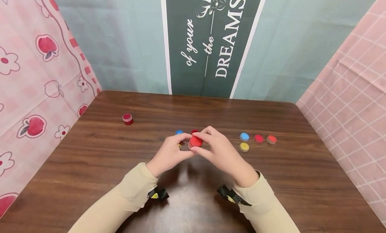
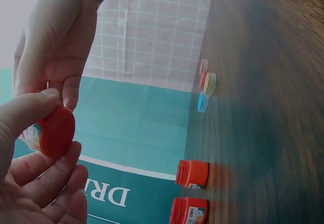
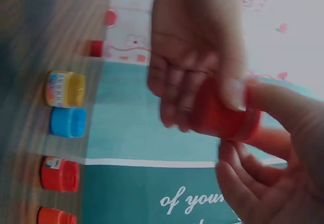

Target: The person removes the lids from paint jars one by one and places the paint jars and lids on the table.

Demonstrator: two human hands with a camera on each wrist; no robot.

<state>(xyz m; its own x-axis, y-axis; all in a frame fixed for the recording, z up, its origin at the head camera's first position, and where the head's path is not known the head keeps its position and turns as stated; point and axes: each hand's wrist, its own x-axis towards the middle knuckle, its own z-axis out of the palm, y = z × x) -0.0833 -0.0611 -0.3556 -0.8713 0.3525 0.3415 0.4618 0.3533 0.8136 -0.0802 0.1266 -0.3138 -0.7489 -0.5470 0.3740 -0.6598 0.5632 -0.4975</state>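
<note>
Both hands meet around a small red paint jar held above the table. My left hand grips the jar's body, which looks red and blurred in the right wrist view. My right hand pinches the jar's lid end between thumb and fingers. Just beyond the hands stand a blue jar, a yellow jar, a red jar and an orange-red jar. The hands partly hide these in the head view. The blue and red ones show bare necks.
Right of the hands lie a blue lid, a yellow lid, a red lid and an orange-red lid. A dark red jar stands far left on the wooden table. Fabric hangs behind and at both sides.
</note>
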